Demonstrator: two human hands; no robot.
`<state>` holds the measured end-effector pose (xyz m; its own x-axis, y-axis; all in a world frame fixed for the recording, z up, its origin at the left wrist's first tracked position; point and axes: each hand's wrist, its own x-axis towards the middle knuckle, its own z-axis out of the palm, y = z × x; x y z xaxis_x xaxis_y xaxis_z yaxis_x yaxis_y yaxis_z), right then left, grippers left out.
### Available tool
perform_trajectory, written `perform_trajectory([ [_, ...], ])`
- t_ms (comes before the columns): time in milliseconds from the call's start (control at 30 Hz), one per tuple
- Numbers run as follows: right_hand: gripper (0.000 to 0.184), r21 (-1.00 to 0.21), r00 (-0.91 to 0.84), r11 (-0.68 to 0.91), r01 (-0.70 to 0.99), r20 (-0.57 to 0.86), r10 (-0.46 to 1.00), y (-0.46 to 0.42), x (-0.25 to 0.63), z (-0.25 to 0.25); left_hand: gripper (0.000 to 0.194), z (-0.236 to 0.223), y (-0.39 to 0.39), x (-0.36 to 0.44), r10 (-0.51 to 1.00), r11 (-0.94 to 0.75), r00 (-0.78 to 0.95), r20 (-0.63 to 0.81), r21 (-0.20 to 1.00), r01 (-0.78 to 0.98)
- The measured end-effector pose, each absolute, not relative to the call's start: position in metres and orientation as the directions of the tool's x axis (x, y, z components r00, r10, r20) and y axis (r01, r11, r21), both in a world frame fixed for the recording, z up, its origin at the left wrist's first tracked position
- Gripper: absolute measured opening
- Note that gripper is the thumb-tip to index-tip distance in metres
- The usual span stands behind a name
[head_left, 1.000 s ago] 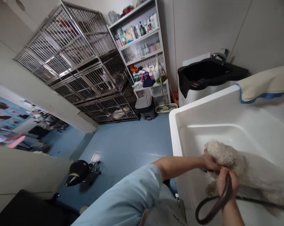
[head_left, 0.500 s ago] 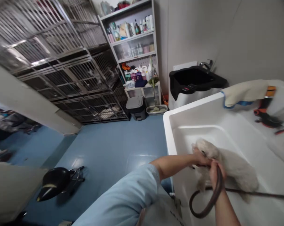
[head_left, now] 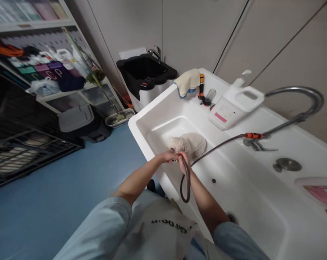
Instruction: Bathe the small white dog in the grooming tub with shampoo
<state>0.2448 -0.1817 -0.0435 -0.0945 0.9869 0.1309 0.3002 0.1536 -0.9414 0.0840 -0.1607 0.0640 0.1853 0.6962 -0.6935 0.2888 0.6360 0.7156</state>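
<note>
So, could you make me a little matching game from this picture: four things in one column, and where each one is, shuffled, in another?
1. white dog
2. brown hose
3. cream towel
4. white pump jug

A. draped over the edge of the tub
B. at the left hand
C. near the curved metal pipe
D. held in the right hand

Pairs: 1-B; 2-D; 3-A; 4-C

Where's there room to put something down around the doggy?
The tub looks bare from the right forearm to its right end. The blue floor left of it, by the trash bin, is bare too. It's crowded where left hand, right hand, hose and dog cluster, and around the jug and towel.
</note>
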Motion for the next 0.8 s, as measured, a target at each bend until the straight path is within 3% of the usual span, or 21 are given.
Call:
perform_trajectory([
  [233, 0.041, -0.923, -0.059, 0.201, 0.329, 0.192, 0.98, -0.191, 0.241, -0.06, 0.021, 0.068, -0.155, 0.077, 0.664, 0.678, 0.195, -0.722, 0.692, 0.249],
  [500, 0.037, -0.921, -0.09, 0.189, 0.342, 0.168, 0.982, -0.175, 0.24, -0.057, 0.029, 0.065, -0.144, 0.073, 0.654, 0.683, 0.236, -0.719, 0.695, 0.223],
  [700, 0.032, -0.913, -0.12, 0.184, 0.365, 0.15, 0.981, -0.174, 0.244, -0.057, 0.022, 0.058, -0.141, 0.073, 0.656, 0.68, 0.237, -0.716, 0.698, 0.226],
  [800, 0.034, -0.921, -0.044, 0.192, 0.34, 0.189, 0.981, -0.176, 0.245, -0.051, 0.018, 0.055, -0.142, 0.079, 0.687, 0.657, 0.2, -0.699, 0.715, 0.241],
])
